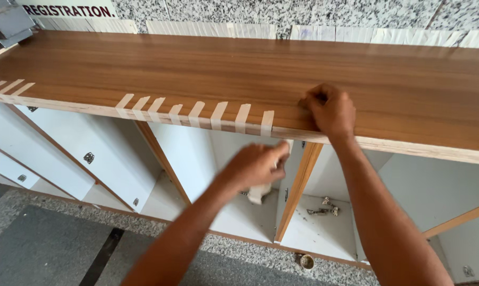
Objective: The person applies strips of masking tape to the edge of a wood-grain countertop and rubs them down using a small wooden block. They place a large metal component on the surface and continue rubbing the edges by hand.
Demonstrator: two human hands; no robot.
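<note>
A long brown wooden countertop [197,69] runs across the view. Several short strips of pale masking tape [197,114] are folded over its front edge. My left hand [255,167] is below the edge, just right of the last strip, blurred, and pinches a piece of pale masking tape [257,194] that hangs under it. My right hand [330,110] rests on the countertop near the front edge, fingers curled and fingertips pressed down on the wood. I cannot see whether tape lies under those fingertips.
Below the top are open white cabinet bays with brown wooden dividers [297,185]. Loose metal hinges [324,209] lie in one bay and a small round tin [306,261] sits on the speckled floor. More tape strips [9,86] mark the far left edge. A granite wall stands behind.
</note>
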